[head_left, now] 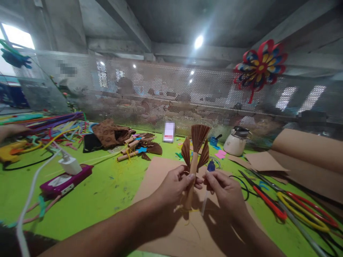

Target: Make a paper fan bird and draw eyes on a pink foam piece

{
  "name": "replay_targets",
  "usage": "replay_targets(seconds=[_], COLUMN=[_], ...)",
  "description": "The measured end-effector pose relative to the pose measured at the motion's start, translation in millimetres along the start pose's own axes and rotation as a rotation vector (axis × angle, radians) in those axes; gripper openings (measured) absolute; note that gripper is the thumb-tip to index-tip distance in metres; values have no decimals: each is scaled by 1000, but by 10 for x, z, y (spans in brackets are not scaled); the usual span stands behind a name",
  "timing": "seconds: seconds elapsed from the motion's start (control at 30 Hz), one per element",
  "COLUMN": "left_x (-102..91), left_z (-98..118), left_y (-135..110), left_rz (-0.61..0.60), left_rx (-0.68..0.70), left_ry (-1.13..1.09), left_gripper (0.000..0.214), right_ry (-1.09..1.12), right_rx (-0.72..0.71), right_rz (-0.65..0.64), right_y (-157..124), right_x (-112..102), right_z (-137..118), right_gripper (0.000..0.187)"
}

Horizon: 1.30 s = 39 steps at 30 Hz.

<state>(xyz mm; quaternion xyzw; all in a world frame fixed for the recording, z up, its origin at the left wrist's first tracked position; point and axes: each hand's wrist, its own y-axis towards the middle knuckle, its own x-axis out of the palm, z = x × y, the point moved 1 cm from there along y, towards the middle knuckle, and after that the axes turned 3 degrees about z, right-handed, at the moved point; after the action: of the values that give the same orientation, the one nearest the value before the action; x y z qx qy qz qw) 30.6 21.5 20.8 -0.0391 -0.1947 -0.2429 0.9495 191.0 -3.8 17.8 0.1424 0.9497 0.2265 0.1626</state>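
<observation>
My left hand [179, 181] is closed round a brown paper tube [192, 189], held upright, with pleated dark brown paper fans [199, 137] at its top. Yellow strands hang at the tube's lower end. Just to the right, my right hand [227, 191] pinches a slim tool with a dark blue tip [211, 165] pointing up. A translucent stick [204, 204] shows below those fingers; the tool's body is mostly hidden. Under both hands lies a sheet of brown paper [158, 214]. Similar tubes with fans and blue stars [142, 150] lie behind, to the left.
Red-handled scissors [276, 207] and yellow-handled scissors [302, 214] lie right, beside a brown paper roll [300, 146]. A purple power strip [66, 182] with a white plug sits left. Behind stand a white jug [235, 141] and a perforated screen [160, 96]. Another person's hand [10, 132] shows far left.
</observation>
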Motion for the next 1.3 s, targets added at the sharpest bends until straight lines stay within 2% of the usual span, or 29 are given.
replay_targets(seconds=[0.13, 0.33, 0.63, 0.77, 0.87, 1.07, 1.17, 1.3], left_x=[-79, -57, -13, 2, -4, -5, 54, 140], left_z=[-88, -148, -51, -62, -91, -99, -49, 11], left_y=[94, 29, -48, -42, -4, -1, -102, -225], left_rz=[-25, -66, -49, -103, -138, -207, -170, -113], left_rx=[21, 14, -39, -94, -68, -121, -106, -95], left_ry=[21, 10, 27, 21, 23, 39, 15, -23], left_gripper=[27, 29, 30, 33, 33, 30, 25, 21], right_ry=[8, 81, 183, 299, 382, 432, 473, 511], right_rx=[-15, 29, 80, 121, 146, 165, 187, 200], right_rz=[52, 71, 72, 73, 77, 130, 129, 65], right_y=[-8, 17, 19, 26, 38, 89, 110, 121], right_x=[-2, -21, 5, -12, -27, -65, -92, -125], right_z=[-9, -14, -98, -59, -18, 2, 10, 7], right_gripper=[35, 31, 32, 30, 30, 28, 27, 24])
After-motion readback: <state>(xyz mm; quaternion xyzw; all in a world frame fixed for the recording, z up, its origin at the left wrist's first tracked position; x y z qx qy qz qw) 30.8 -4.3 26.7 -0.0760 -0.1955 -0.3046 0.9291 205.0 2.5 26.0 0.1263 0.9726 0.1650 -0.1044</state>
